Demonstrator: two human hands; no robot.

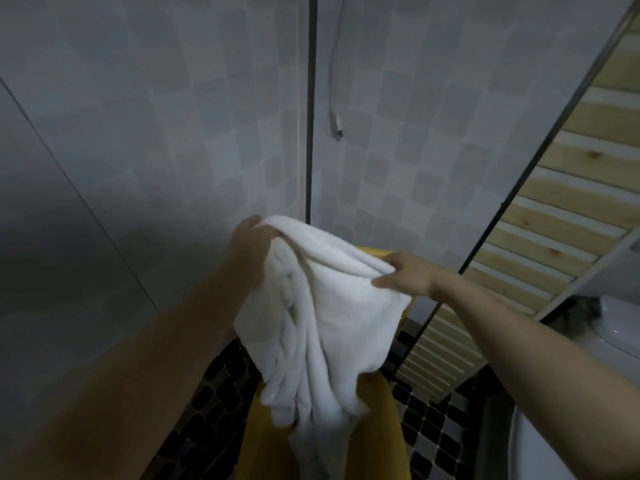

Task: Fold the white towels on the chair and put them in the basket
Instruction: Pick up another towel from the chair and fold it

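Observation:
A white towel (332,327) hangs bunched in the air in front of me, over a yellow chair (377,410). My left hand (251,242) grips the towel's upper left edge. My right hand (403,273) pinches the upper right edge, thumb on the near side. The cloth sags in folds between both hands and its lower end trails down onto the chair seat. No basket is in view.
Grey tiled walls meet in a corner behind the chair, with a dark vertical pole (311,105) and a hanging white cable (336,116). A wooden slatted panel (561,188) leans at the right. The floor (429,424) is dark mosaic tile. A white fixture (620,320) sits at far right.

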